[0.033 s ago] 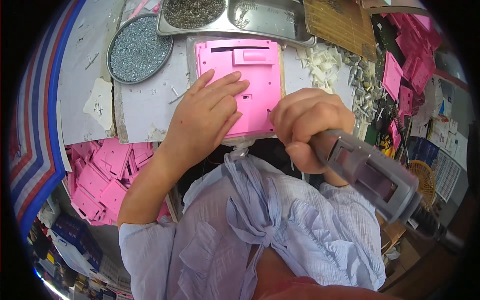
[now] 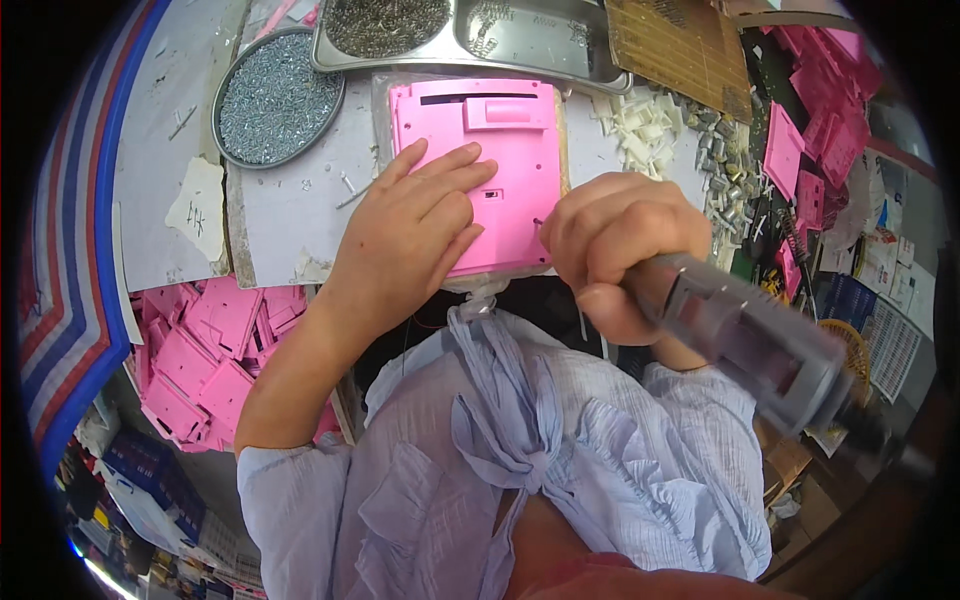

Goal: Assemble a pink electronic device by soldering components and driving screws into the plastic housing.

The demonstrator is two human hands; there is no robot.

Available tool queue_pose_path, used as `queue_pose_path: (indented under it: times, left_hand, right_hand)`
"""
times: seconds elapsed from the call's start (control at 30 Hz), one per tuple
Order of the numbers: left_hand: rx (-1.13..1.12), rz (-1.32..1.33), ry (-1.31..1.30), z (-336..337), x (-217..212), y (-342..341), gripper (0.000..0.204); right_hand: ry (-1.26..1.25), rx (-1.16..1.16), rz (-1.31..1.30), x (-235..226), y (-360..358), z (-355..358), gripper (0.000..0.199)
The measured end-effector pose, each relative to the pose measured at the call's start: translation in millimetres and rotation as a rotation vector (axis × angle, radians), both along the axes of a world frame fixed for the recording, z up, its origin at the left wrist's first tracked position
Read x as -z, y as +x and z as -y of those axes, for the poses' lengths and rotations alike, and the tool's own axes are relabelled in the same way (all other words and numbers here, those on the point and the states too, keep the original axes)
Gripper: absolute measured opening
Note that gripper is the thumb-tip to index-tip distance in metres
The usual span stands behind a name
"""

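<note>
A pink plastic housing [image 2: 512,232] lies in front of me on a clear-wrapped pad. My left hand [image 2: 412,222] rests flat on its left half, fingers stretched out. At the right edge of the housing my right hand [image 2: 630,240] is wrapped round a grey power screwdriver [image 2: 745,340]. The tool slants from its rear end at the lower right toward the housing, with a dark cable behind it. Its tip is hidden by my fingers. A small dark screw or bit end shows at the panel's right edge, too small to tell which.
Screws fill a round tray [image 2: 222,130] at the left. Behind the housing stands a steel tray [image 2: 560,78] with springs. White plastic pieces [image 2: 645,130] and metal parts [image 2: 715,170] lie at the right. Pink panels [image 2: 200,355] are heaped at the lower left, and more [image 2: 835,110] at the far right.
The screwdriver's rear end has shifted slightly and is now blurred by motion. My right hand has moved very little; my left hand and the housing look the same.
</note>
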State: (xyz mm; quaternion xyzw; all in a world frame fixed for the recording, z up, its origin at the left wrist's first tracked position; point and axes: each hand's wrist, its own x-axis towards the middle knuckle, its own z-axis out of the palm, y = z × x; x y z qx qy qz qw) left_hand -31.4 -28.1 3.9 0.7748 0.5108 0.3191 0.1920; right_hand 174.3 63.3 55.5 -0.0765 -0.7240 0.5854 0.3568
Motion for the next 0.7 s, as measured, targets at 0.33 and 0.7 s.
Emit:
queue_pose_path:
  times: [0.33, 0.7]
  left_hand:
    - [0.009, 0.052, -0.039, -2, 0, 0, 0.016]
    - [0.016, 0.090, -0.090, -5, -2, -2, 0.019]
  right_hand:
    - [-0.018, 0.077, -0.066, 7, -8, -32, 0.016]
    - [-0.104, -0.013, -0.075, 9, -33, -102, 0.031]
